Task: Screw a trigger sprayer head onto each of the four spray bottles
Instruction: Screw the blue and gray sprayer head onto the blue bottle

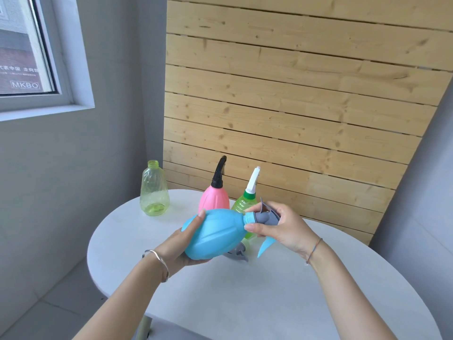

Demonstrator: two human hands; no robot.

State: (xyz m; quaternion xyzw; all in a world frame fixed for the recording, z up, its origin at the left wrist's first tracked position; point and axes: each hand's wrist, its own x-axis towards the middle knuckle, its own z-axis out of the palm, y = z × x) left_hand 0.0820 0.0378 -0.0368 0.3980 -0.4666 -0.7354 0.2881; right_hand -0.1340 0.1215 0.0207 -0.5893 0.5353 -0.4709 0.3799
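Observation:
A blue bottle (215,233) lies tilted on its side above the table, and my left hand (182,249) grips its wide base from below. My right hand (277,228) holds the grey and blue sprayer head (263,218) at the bottle's neck, its blue trigger (266,246) pointing down. A pink bottle (213,201) with a black sprayer head (219,173) stands behind. Beside it stands a green bottle (241,204) with a white sprayer head (253,179). An open-necked, clear yellow-green bottle (154,192) stands at the far left. A loose grey sprayer head (236,253) lies on the table under the blue bottle.
The round white table (245,290) has a curved front and left edge. A wooden slat panel (294,94) leans against the wall right behind the bottles. A window (24,50) is at the upper left.

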